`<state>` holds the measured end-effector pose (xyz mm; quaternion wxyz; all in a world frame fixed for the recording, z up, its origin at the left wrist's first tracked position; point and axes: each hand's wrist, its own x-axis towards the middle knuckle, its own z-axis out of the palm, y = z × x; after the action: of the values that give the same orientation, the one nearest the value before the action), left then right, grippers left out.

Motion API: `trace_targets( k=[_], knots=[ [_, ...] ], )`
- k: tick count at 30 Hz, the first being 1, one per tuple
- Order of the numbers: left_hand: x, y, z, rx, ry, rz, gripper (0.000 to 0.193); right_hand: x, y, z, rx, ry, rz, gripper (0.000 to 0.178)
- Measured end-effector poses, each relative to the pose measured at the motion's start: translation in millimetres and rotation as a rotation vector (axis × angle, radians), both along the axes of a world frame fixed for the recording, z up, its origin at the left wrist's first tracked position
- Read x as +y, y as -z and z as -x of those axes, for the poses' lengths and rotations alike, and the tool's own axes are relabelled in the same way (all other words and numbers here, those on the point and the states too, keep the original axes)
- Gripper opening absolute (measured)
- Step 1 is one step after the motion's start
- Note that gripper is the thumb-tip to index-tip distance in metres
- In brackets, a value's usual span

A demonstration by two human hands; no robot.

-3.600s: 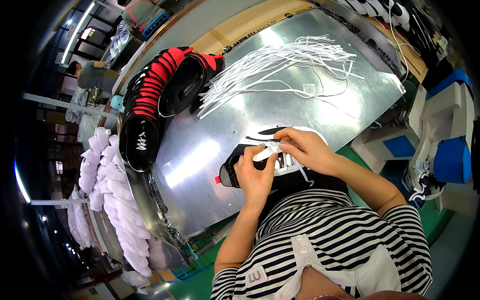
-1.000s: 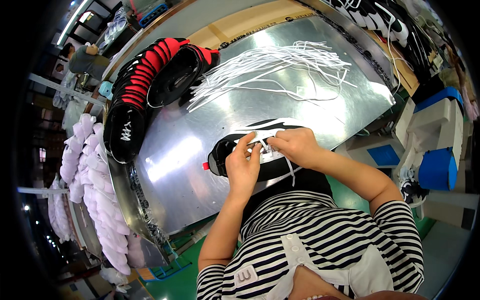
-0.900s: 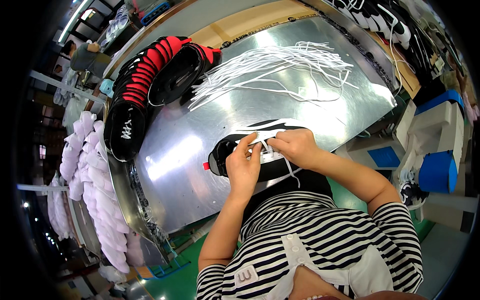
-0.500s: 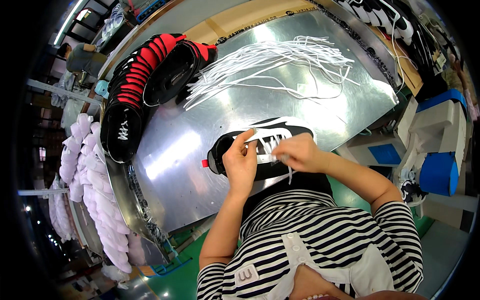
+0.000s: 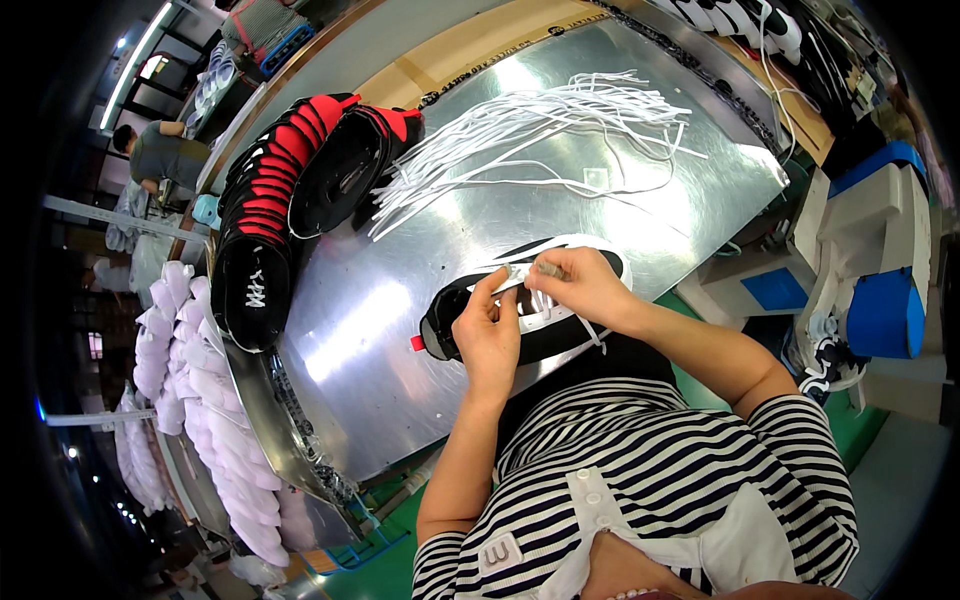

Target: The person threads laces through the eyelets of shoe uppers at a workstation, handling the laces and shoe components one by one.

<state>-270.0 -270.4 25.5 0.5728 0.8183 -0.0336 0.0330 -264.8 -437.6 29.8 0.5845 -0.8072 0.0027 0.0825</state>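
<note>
A black and white sneaker [image 5: 545, 342] with a red heel tab lies on the metal tabletop in front of me, its toe to the right. My left hand [image 5: 490, 330] pinches the far edge of its lace opening, near the white eyelet strip. Closed over the same strip, my right hand [image 5: 582, 285] pinches the white shoelace; the fingertips mostly hide that spot. A loose lace end [image 5: 597, 342] hangs over the shoe's near side.
Beyond the sneaker, a bundle of white laces [image 5: 540, 125] is spread over the metal table [image 5: 345, 400]. Nested black and red shoes [image 5: 265, 190] line its left side. White shoe-shaped pieces [image 5: 215, 420] are stacked farther left. A beige and blue machine [image 5: 870, 250] stands at right.
My right hand has moved up from the laces at the middle of the shoe to the far eyelet strip, beside my left fingertips. The left hand keeps its pinch.
</note>
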Motion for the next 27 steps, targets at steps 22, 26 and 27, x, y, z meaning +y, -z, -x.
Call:
trace_targets(
  k=[22,26,27],
  knots=[
    [20,-60,44,-0.407,0.173,-0.695,0.045,-33,-7,57,-0.311,0.117,0.104,0.02],
    [-1,-44,40,-0.434,0.311,-0.808,0.035,-16,17,74,-0.433,0.115,0.431,0.02],
    [-3,-45,35,-0.401,0.301,-0.82,0.033,-14,16,70,-0.46,0.143,0.334,0.019]
  ],
)
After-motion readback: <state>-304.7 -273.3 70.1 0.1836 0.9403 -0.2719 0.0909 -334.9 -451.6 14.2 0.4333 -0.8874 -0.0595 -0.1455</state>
